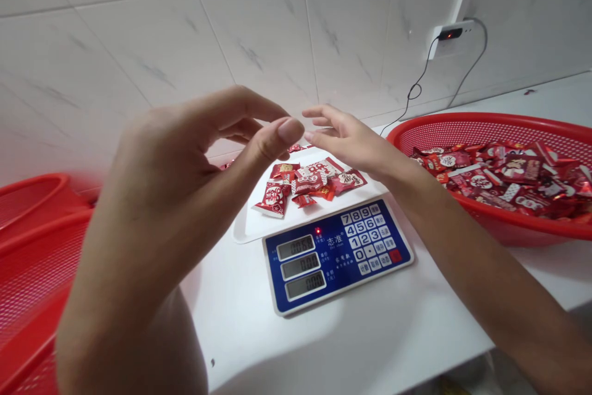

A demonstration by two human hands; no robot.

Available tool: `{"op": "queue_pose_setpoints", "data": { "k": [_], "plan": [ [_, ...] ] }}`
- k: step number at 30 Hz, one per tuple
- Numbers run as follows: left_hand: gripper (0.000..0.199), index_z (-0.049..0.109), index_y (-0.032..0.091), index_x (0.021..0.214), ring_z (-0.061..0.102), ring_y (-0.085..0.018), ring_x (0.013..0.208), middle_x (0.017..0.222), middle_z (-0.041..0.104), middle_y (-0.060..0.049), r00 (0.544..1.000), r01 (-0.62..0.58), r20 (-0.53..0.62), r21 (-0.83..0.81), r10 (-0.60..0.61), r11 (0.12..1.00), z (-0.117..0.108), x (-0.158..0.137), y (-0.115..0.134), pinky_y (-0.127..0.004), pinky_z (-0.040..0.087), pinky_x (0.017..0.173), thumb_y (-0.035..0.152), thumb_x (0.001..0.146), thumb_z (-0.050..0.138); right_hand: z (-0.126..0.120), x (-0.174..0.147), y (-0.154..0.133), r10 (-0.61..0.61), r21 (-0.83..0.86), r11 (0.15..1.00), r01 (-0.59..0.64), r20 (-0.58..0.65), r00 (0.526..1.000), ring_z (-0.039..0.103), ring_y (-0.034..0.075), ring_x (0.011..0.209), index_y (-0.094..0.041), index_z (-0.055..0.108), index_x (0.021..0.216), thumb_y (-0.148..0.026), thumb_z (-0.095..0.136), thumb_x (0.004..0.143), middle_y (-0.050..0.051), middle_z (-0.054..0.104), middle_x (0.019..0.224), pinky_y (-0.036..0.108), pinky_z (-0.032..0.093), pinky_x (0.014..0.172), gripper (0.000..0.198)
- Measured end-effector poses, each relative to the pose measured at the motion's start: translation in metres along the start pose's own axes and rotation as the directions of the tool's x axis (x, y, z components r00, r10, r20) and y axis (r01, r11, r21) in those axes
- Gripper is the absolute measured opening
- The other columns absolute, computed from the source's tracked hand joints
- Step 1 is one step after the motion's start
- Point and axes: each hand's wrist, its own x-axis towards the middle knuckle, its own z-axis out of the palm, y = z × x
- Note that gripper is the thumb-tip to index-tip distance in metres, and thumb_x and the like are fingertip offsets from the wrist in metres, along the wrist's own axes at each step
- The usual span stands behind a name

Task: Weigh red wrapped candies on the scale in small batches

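Both of my hands hover above a digital scale. My left hand (185, 154) is large in view, its fingers loosely curved and its thumb in front of the fingertips; no object shows in it. My right hand (345, 136) is open, fingers stretched toward the left, holding nothing. Beneath them, the scale's white tray (254, 222) bears several red wrapped candies (309, 182). The scale's blue panel (340, 253) has number keys and three displays; the top one seems to read 0.060. Part of the tray is hidden behind my left hand.
At the right stands a red mesh basket (499, 119) full of red-wrapped candies (509, 173). More red baskets (41, 272) stand at the left edge. A thin black cable (425, 68) runs from the wall socket (451, 39) down behind the white table (370, 333). A tiled wall closes the back.
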Motion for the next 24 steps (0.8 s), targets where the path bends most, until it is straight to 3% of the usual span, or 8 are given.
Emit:
{"op": "queue_pose_setpoints", "data": {
  "k": [4, 8, 12, 14, 16, 19, 21, 24],
  "plan": [
    [0.018, 0.072, 0.04, 0.092, 0.067, -0.027, 0.074, 0.082, 0.073, 0.001, 1.0, -0.024, 0.006, 0.009, 0.024, 1.0, -0.001, -0.001, 0.0, -0.042, 0.054, 0.061, 0.053, 0.089, 0.06, 0.001, 0.001, 0.001, -0.01, -0.016, 1.0, 0.01, 0.009, 1.0, 0.043, 0.028, 0.137, -0.026, 0.049, 0.14, -0.031, 0.057, 0.093, 0.01, 0.048, 0.148, 0.055, 0.032, 0.113, 0.048],
    [0.018, 0.073, 0.037, 0.093, 0.066, -0.021, 0.072, 0.08, 0.073, 0.003, 0.998, -0.053, -0.023, 0.005, 0.053, 0.999, 0.001, -0.001, -0.002, -0.034, 0.051, 0.056, 0.051, 0.09, 0.062, -0.001, -0.001, -0.001, -0.002, -0.09, 0.996, 0.002, 0.0, 1.0, 0.045, 0.027, 0.136, -0.026, 0.048, 0.142, -0.033, 0.056, 0.093, 0.01, 0.049, 0.147, 0.053, 0.034, 0.112, 0.05],
    [0.018, 0.072, 0.028, 0.094, 0.068, -0.015, 0.079, 0.084, 0.073, 0.004, 0.996, -0.039, -0.084, -0.07, 0.033, 0.997, 0.011, 0.005, -0.014, -0.025, 0.051, 0.064, 0.043, 0.091, 0.063, -0.011, -0.005, -0.003, 0.115, -0.383, 0.92, -0.086, 0.055, 0.992, 0.049, 0.028, 0.131, -0.02, 0.05, 0.143, -0.035, 0.062, 0.088, 0.012, 0.052, 0.145, 0.044, 0.04, 0.107, 0.058],
    [0.024, 0.069, 0.026, 0.101, 0.069, -0.018, 0.093, 0.099, 0.074, 0.0, 1.0, 0.03, -0.003, -0.058, -0.03, 0.998, 0.02, 0.01, -0.027, -0.028, 0.054, 0.076, 0.046, 0.089, 0.063, -0.018, -0.006, -0.001, 0.207, -0.539, 0.836, -0.103, 0.136, 0.969, 0.051, 0.03, 0.129, -0.02, 0.053, 0.141, -0.04, 0.071, 0.08, 0.012, 0.054, 0.144, 0.042, 0.042, 0.104, 0.066],
    [0.045, 0.062, 0.026, 0.12, 0.064, -0.026, 0.114, 0.125, 0.067, -0.007, 0.983, 0.102, 0.155, -0.013, -0.099, 0.995, 0.032, 0.013, -0.045, -0.037, 0.055, 0.088, 0.054, 0.084, 0.064, -0.023, -0.006, 0.003, 0.263, -0.614, 0.784, -0.093, 0.193, 0.945, 0.053, 0.032, 0.126, -0.023, 0.054, 0.142, -0.047, 0.077, 0.071, 0.011, 0.056, 0.142, 0.041, 0.045, 0.1, 0.078],
    [0.091, 0.036, 0.024, 0.148, 0.04, -0.037, 0.141, 0.156, 0.04, -0.016, 0.887, 0.172, 0.432, 0.024, -0.165, 0.985, 0.054, 0.017, -0.075, -0.054, 0.041, 0.11, 0.065, 0.073, 0.069, -0.025, -0.002, 0.01, 0.294, -0.647, 0.759, -0.073, 0.24, 0.925, 0.05, 0.033, 0.131, -0.023, 0.048, 0.147, -0.045, 0.082, 0.063, 0.011, 0.052, 0.146, 0.04, 0.044, 0.101, 0.094],
    [0.113, 0.023, 0.024, 0.154, 0.02, -0.042, 0.15, 0.164, 0.019, -0.019, 0.811, 0.198, 0.552, 0.054, -0.195, 0.979, 0.068, 0.019, -0.093, -0.061, 0.029, 0.117, 0.068, 0.064, 0.074, -0.025, 0.001, 0.015, 0.33, -0.649, 0.758, -0.07, 0.288, 0.899, 0.047, 0.033, 0.133, -0.021, 0.046, 0.149, -0.037, 0.084, 0.061, 0.012, 0.049, 0.149, 0.039, 0.042, 0.104, 0.098],
    [0.113, 0.02, 0.027, 0.155, 0.002, -0.043, 0.152, 0.166, 0.011, -0.018, 0.765, 0.205, 0.618, 0.033, -0.182, 0.978, 0.084, 0.019, -0.109, -0.067, 0.019, 0.118, 0.072, 0.065, 0.071, -0.025, 0.005, 0.021, 0.349, -0.615, 0.785, -0.073, 0.343, 0.872, 0.048, 0.032, 0.133, -0.023, 0.047, 0.148, -0.03, 0.082, 0.061, 0.01, 0.049, 0.15, 0.04, 0.042, 0.104, 0.095]
  ]
}}
